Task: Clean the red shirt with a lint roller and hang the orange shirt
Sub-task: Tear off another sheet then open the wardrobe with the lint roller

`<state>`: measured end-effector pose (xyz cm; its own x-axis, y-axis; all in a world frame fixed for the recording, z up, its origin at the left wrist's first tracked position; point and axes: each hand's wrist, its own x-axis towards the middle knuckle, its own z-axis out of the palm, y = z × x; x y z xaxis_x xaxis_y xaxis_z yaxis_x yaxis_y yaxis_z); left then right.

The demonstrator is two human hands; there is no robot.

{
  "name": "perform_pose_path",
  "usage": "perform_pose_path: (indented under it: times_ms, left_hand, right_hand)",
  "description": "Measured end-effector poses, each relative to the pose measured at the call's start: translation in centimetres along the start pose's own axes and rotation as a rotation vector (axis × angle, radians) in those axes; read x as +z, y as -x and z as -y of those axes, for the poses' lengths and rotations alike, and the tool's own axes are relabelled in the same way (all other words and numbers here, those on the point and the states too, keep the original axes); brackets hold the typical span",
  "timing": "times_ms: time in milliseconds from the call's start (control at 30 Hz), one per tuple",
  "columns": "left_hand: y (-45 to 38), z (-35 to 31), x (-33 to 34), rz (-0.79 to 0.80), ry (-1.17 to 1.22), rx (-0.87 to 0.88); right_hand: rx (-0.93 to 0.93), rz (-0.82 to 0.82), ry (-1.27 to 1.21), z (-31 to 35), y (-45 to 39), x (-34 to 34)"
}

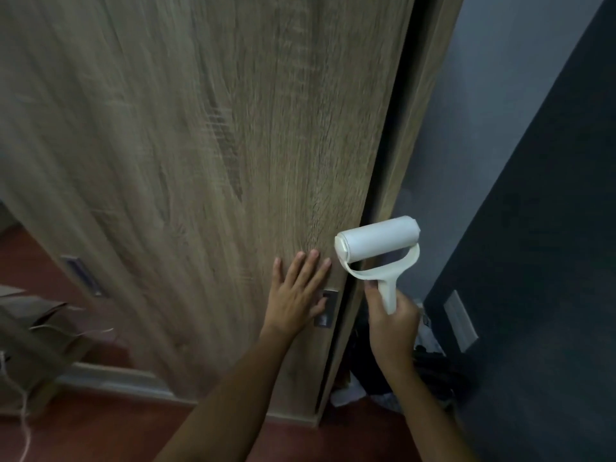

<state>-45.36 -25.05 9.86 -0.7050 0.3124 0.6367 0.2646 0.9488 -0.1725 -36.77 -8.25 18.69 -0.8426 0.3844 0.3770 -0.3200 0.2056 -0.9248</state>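
Note:
A white lint roller (378, 243) stands upright in front of the wardrobe's right edge, and my right hand (393, 323) grips its handle from below. My left hand (298, 291) lies flat with straight fingers on the wood-grain sliding wardrobe door (200, 161), just left of a small metal recessed pull (326, 308). A dark gap shows along the door's right edge. No red or orange shirt is in view.
A dark grey wall (533, 261) with a white wall plate (460, 320) rises on the right. Dark and white items (383, 385) lie on the floor by the door's lower corner. Brown paper bags (36, 331) stand at the left on the red floor (100, 431).

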Motion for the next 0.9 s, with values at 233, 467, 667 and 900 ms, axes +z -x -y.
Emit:
perform_pose_path:
  times_ms: [233, 467, 667, 900]
  left_hand:
    - [1.2, 3.5, -0.3, -0.014, -0.004, -0.016]
    - [3.1, 9.7, -0.9, 0.052, -0.017, -0.029]
    - [5.0, 15.3, -1.6, 0.115, -0.033, -0.087]
    - [7.4, 20.7, -4.6, 0.21, -0.039, -0.31]
  right_hand:
    - [-0.007, -0.016, -0.012, 0.5, 0.9, 1.9]
    - [0.016, 0.003, -0.03, 1.7, 1.4, 5.8]
    - [0.013, 0.021, -0.014, 2.7, 1.6, 8.6]
    - [0.007, 0.073, -0.039, 3.9, 2.6, 12.9]
